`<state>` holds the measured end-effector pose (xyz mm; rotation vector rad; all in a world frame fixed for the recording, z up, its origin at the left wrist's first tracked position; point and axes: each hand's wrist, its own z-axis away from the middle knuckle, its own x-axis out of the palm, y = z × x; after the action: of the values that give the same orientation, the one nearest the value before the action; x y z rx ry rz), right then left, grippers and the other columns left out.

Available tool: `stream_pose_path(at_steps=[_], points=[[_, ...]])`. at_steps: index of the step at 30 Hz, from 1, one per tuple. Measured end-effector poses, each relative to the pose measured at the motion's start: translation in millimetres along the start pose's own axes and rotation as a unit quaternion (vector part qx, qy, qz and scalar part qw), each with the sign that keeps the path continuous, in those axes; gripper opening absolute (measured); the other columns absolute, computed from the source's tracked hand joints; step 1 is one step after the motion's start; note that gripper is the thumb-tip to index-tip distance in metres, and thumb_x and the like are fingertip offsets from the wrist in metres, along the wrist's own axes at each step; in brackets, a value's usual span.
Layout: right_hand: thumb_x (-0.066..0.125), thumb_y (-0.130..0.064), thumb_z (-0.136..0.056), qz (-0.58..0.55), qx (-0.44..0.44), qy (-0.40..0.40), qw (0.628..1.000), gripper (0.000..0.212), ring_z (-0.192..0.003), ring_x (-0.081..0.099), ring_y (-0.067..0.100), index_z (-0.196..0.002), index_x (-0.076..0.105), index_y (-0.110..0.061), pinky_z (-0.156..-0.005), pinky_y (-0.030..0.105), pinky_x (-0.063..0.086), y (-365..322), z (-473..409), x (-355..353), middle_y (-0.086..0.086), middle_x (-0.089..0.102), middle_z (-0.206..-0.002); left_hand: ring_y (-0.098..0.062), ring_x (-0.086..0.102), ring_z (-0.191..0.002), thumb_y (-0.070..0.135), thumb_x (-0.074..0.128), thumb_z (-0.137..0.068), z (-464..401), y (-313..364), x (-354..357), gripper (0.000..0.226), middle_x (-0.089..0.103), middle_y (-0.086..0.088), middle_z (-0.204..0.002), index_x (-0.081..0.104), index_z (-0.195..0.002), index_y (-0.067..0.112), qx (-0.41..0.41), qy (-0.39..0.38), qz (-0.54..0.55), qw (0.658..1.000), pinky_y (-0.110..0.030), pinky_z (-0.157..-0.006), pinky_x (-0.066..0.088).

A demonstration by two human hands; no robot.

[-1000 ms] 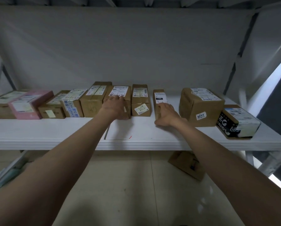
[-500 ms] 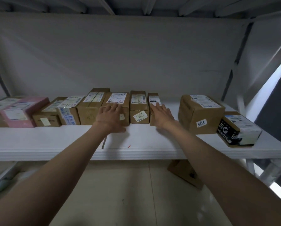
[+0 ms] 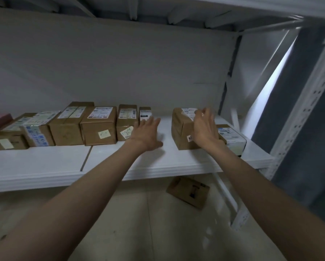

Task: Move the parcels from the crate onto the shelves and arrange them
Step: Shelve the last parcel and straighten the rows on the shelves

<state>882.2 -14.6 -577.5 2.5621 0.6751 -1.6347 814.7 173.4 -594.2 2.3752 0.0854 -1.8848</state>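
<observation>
A row of labelled cardboard parcels [image 3: 99, 127] stands side by side on the white shelf [image 3: 45, 166]. The left hand [image 3: 146, 133], fingers straight, hovers beside the narrow end parcel [image 3: 145, 113]. The right hand [image 3: 205, 127] reaches over a larger brown box [image 3: 181, 129], apart from the row

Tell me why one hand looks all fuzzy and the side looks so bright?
In the head view, the right hand is smeared by motion blur in front of a brown box; the left hand looks sharper. Bright light comes through a gap at the right, the shelf stays dim, and the wide lens bends the frame.
</observation>
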Motion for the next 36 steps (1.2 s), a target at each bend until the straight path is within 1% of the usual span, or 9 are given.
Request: stream_pose_path(at_steps=[6, 11, 14, 17, 22, 25, 28, 32, 36], points=[[0.070, -0.005, -0.085, -0.010, -0.018, -0.050, 0.999, 0.077, -0.140, 0.029, 0.035, -0.149, 0.028, -0.014, -0.104, 0.051, 0.041, 26.2, 8.2, 18.4, 0.014, 0.020, -0.156, -0.029, 0.021, -0.146, 0.047, 0.067, -0.083, -0.1, 19.9, -4.3, 0.090, 0.018, -0.007, -0.161, 0.018, -0.153, 0.019, -0.002, -0.008, 0.000, 1.000, -0.047, -0.119, 0.014], [0.068, -0.001, -0.083, -0.008, -0.033, -0.063, 0.997, 0.078, -0.136, 0.034, 0.039, -0.148, 0.027, -0.015, -0.100, 0.052, 0.042, 23.0, 3.3, 25.4, 0.013, 0.028, -0.152, -0.029, 0.035, -0.138, 0.043, 0.066, -0.082, 6.3, 1.3, -2.0, 0.076, 0.039, -0.007, -0.147, 0.032, -0.145, 0.017, -0.017, -0.017, -0.001, 1.000, -0.050, -0.116, 0.021], [0.066, 0.001, -0.084, -0.011, -0.024, -0.064, 0.998, 0.080, -0.136, 0.034, 0.040, -0.151, 0.023, -0.011, -0.102, 0.051, 0.041, 15.8, -0.4, 26.4, 0.014, 0.031, -0.151, -0.027, 0.029, -0.143, 0.042, 0.063, -0.086, 7.9, -7.6, -2.5, 0.069, 0.037, -0.006, -0.151, 0.036, -0.146, 0.019, -0.022, -0.051, -0.016, 0.998, -0.054, -0.119, 0.009], [0.063, 0.003, -0.085, -0.002, -0.026, -0.056, 0.998, 0.074, -0.136, 0.033, 0.037, -0.149, 0.027, -0.009, -0.099, 0.049, 0.044, 6.3, -4.7, 28.6, 0.014, 0.032, -0.150, -0.027, 0.027, -0.145, 0.048, 0.055, -0.090, -3.9, -15.3, -2.5, 0.063, 0.038, -0.005, -0.152, 0.039, -0.145, 0.023, -0.016, -0.070, -0.068, 0.995, -0.059, -0.118, -0.002], [0.065, 0.000, -0.087, -0.007, -0.039, -0.045, 0.998, 0.069, -0.137, 0.028, 0.033, -0.148, 0.034, -0.009, -0.102, 0.045, 0.041, -11.9, -17.5, 36.6, 0.010, 0.035, -0.150, -0.031, 0.019, -0.147, 0.044, 0.044, -0.094, -23.6, -27.0, 7.4, 0.049, 0.044, -0.005, -0.147, 0.046, -0.137, 0.022, -0.016, -0.095, -0.096, 0.991, -0.062, -0.116, -0.005], [0.069, -0.006, -0.085, 0.005, -0.059, -0.028, 0.998, 0.069, -0.136, 0.029, 0.036, -0.147, 0.038, -0.012, -0.108, 0.045, 0.035, -20.5, -27.9, 45.1, 0.008, 0.040, -0.150, -0.032, 0.014, -0.148, 0.039, 0.049, -0.094, -33.0, -34.3, 14.4, 0.051, 0.043, -0.005, -0.149, 0.042, -0.141, 0.022, -0.007, -0.091, -0.110, 0.990, -0.060, -0.118, -0.004], [0.070, -0.002, -0.084, -0.018, -0.082, -0.043, 0.996, 0.074, -0.145, 0.021, 0.036, -0.148, 0.036, -0.012, -0.109, 0.049, 0.039, -29.9, -34.8, 53.4, 0.008, 0.037, -0.150, -0.032, 0.013, -0.148, 0.040, 0.051, -0.093, -40.8, -39.8, 15.3, 0.054, 0.041, -0.006, -0.149, 0.042, -0.143, 0.023, 0.001, -0.079, -0.098, 0.992, -0.060, -0.118, -0.003], [0.066, 0.007, -0.081, -0.049, -0.105, -0.048, 0.992, 0.076, -0.146, 0.020, 0.032, -0.149, 0.035, -0.010, -0.107, 0.050, 0.044, -37.1, -44.7, 60.1, 0.010, 0.035, -0.150, -0.032, 0.014, -0.148, 0.043, 0.056, -0.090, -46.5, -47.5, 15.0, 0.060, 0.041, -0.009, -0.148, 0.039, -0.145, 0.027, 0.008, -0.082, -0.097, 0.992, -0.060, -0.118, -0.003], [0.063, 0.001, -0.084, -0.113, -0.071, -0.076, 0.988, 0.072, -0.141, 0.032, 0.030, -0.148, 0.035, -0.015, -0.109, 0.048, 0.041, -37.6, -52.0, 62.5, 0.011, 0.026, -0.155, -0.031, 0.011, -0.148, 0.045, 0.056, -0.089, -45.6, -53.7, 18.0, 0.061, 0.039, -0.008, -0.149, 0.039, -0.145, 0.028, 0.016, -0.073, -0.088, 0.993, -0.060, -0.118, -0.004]])
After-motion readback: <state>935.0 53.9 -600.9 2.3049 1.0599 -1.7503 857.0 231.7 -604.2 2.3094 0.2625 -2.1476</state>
